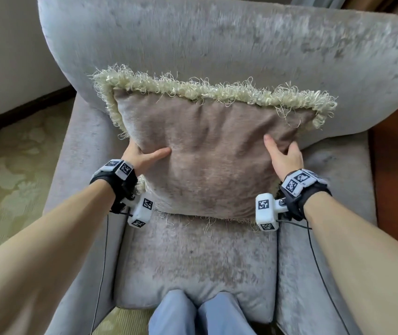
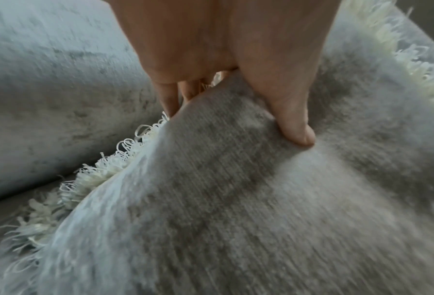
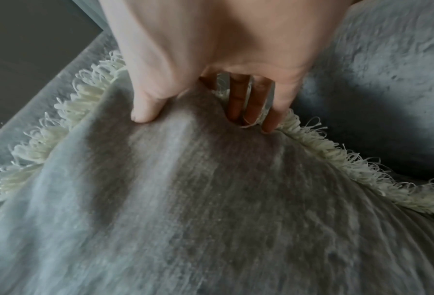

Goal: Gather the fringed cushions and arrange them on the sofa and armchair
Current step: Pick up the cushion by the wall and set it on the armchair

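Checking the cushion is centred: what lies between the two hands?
In the head view, only the fringed cushion's taupe face spans the stretch between the left hand and right hand, which grip its side edges; it stands against the armchair back.

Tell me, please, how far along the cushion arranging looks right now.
One fringed cushion already stands against the armchair back. The left hand and right hand grip its side edges, thumbs in front. Release is left; no sofa or other cushions are in view.

I see a taupe cushion [image 1: 207,160] edged in cream fringe [image 1: 193,89], a mottled silver-grey armchair [image 1: 217,44], and pale green floral carpet [image 1: 16,170].
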